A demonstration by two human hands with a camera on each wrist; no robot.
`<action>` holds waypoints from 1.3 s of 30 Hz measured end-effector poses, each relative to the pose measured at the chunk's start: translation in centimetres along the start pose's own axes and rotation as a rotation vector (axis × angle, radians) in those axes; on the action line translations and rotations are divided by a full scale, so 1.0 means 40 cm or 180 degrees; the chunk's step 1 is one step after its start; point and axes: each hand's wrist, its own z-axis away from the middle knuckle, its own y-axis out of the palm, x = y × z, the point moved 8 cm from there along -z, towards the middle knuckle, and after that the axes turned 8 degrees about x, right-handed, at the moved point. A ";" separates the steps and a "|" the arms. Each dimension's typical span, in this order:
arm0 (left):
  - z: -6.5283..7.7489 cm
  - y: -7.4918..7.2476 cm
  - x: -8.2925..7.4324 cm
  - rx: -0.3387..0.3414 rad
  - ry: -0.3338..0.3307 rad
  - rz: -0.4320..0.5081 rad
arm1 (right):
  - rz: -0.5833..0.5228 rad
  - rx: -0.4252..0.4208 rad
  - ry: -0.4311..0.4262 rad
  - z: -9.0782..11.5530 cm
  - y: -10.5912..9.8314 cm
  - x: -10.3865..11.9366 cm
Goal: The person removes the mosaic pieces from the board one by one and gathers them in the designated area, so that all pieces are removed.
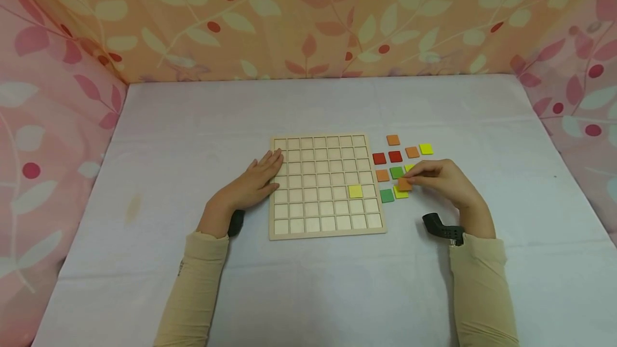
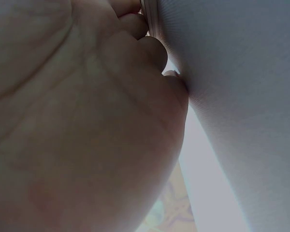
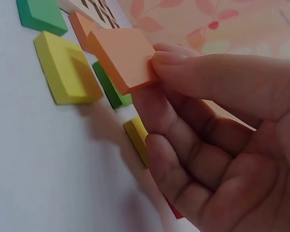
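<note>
My right hand pinches an orange square tile between thumb and fingers. In the right wrist view it hangs above the cloth, near a yellow tile and a green tile. A wooden grid board lies flat just left of these loose tiles. One pale yellow tile sits in a cell near the board's right side. My left hand rests with its fingers extended over the board's left edge. In the left wrist view the palm fills much of the picture.
Right of the board lie several loose tiles, among them a red tile, an orange tile, a yellow tile and a green tile. White cloth covers the table. Patterned curtains stand behind and at both sides.
</note>
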 end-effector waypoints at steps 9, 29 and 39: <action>-0.002 0.002 0.007 0.0010 -0.0015 0.0009 | 0.0102 -0.0059 0.0186 0.019 -0.023 -0.021; 0.002 -0.003 -0.005 0.0021 -0.0030 -0.0009 | 0.0257 -0.0052 0.0444 0.034 -0.041 -0.043; 0.001 -0.001 -0.001 0.0021 -0.0015 -0.0005 | 0.0405 -0.0008 0.0534 0.037 -0.041 -0.047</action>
